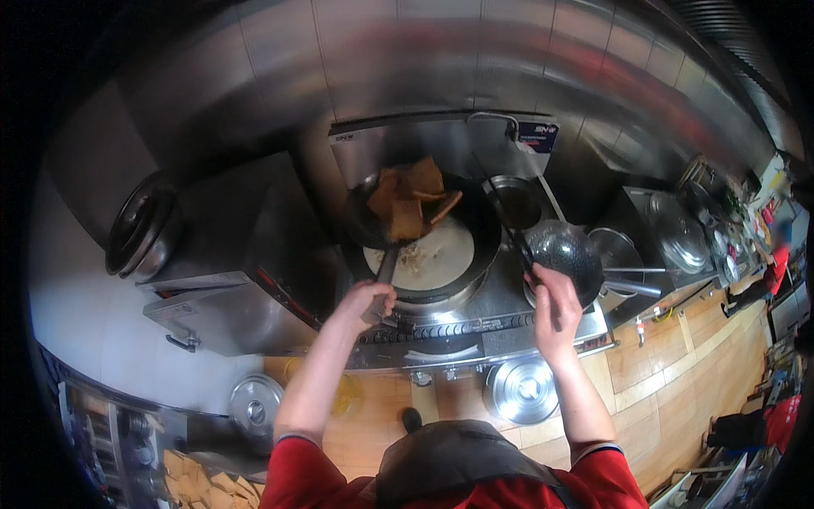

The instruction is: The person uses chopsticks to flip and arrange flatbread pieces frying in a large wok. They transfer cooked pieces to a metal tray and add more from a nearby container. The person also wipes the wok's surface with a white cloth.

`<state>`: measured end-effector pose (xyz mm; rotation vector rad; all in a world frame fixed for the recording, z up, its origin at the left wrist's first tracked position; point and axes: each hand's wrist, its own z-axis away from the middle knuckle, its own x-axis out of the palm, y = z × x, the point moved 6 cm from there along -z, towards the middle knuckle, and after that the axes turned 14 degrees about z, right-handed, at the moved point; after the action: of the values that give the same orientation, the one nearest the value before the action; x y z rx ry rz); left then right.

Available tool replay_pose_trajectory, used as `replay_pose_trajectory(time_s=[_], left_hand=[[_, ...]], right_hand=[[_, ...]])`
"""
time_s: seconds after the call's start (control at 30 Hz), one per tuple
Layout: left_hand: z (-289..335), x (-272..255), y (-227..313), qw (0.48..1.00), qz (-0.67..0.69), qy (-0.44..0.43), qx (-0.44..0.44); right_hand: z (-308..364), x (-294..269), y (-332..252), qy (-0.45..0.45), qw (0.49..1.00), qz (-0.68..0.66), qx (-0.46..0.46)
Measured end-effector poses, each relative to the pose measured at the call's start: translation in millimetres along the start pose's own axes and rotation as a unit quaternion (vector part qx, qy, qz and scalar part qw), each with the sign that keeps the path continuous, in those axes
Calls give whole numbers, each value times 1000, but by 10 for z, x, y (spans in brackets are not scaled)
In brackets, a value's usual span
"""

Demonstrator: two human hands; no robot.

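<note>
My left hand (369, 304) is wrapped round the handle of a dark round skimmer (360, 222), holding it over the far side of a large wok (487, 254). Several brown, flat, rectangular slabs (407, 219) are heaped in the skimmer, one leaning out to the right. Pale, whitish liquid fills the wok, with a foamy patch (413, 259) below the skimmer. To the right, my right hand (555, 310) grips long dark chopsticks (506, 216) near their lower end. Their tips point up and away, apart from the slabs. What kind of food the slabs are, I cannot tell.
A perforated metal strainer (566, 253) and a round pot (513, 199) stand right of the wok, below a tap (493, 116). Metal bowls (151, 233) sit at left. Below the stove is a shiny lid (521, 392). More brown slabs (199, 482) lie lower left. Other people (778, 263) stand far right.
</note>
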<state>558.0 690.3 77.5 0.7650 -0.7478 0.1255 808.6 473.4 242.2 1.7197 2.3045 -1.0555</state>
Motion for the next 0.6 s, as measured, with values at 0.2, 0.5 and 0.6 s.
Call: replay_pose_trajectory(time_s=[0.2, 0.5, 0.6], left_hand=[[172, 291, 455, 997, -40, -31, 60], [348, 556, 380, 997, -28, -32, 68], [284, 408, 204, 999, -33, -8, 42]], right_hand=[[230, -156, 336, 28, 995, -69, 63], [696, -51, 529, -24, 992, -67, 107], [782, -136, 591, -16, 991, -79, 111]])
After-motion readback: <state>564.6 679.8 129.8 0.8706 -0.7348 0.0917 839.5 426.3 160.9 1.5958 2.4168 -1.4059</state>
